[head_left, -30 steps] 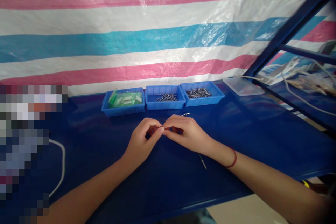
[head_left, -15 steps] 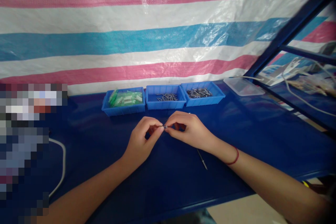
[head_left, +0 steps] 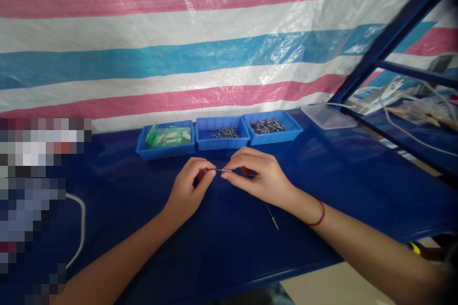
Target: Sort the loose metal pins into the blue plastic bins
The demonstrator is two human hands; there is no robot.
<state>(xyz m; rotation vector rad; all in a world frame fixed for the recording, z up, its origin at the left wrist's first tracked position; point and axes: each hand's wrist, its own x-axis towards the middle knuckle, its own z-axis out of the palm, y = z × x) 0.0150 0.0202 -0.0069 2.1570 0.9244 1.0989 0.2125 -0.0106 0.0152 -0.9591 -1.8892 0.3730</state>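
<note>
Between my two hands is a thin metal rivet-like pin, held level above the blue table. My left hand pinches its thin left end between thumb and fingertips. The thicker right end is between the thumb and fingers of my right hand. Another metal pin lies on the table, partly hidden by my right hand. Behind my hands stand a blue bin with green plastic packets, a middle bin with a small pile of metal pins, and a right bin with more pins.
A clear plastic lid lies right of the bins. A white cable curves over the table's left part. Blue metal frame bars rise at the right. A striped sheet hangs behind.
My left hand has moved slightly left, away from my right fingertips, and more of the pin shows between them. The view has shifted a little.
</note>
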